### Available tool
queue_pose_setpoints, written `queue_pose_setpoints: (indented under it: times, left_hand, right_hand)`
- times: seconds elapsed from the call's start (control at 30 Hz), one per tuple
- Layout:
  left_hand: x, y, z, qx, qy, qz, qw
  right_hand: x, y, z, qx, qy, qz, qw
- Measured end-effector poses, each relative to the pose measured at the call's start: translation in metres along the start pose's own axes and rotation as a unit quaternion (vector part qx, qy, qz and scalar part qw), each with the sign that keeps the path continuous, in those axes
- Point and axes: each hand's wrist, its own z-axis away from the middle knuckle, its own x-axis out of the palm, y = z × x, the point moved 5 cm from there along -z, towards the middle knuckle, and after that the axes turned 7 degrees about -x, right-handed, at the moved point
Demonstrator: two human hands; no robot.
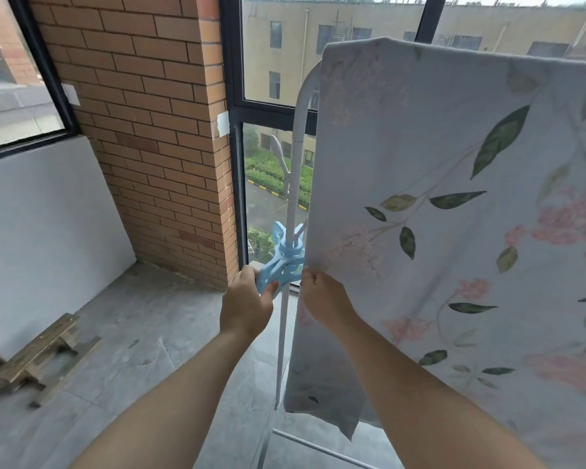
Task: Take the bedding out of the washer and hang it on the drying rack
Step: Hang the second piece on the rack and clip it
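The floral bed sheet point(454, 198) already hangs over the top bar of the white drying rack point(296, 184), so the washer part looks finished; what seems left is pinning the edge. The left hand point(244, 306) has its grip squeezed around a big blue clothes peg point(281, 269) at the rack's upright, while the right hand point(322, 299) pinches the sheet's side edge just beside it. We're on a glazed balcony: grey tiled floor point(132, 333), brick pillar point(156, 130), a wooden stool point(41, 360) lying by the wall.
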Motion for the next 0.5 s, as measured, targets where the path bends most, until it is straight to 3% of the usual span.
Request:
queue_pose_setpoints:
  times: [0.3, 0.5]
  left_hand:
    - [-0.010, 0.010, 0.009, 0.000, 0.005, -0.020, 1.000]
    - [-0.044, 0.004, 0.000, -0.045, -0.011, 0.039, 0.998]
  right_hand:
    - [0.002, 0.002, 0.002, 0.020, -0.021, -0.012, 0.999]
    - [0.009, -0.011, 0.002, 0.027, -0.031, -0.060, 0.997]
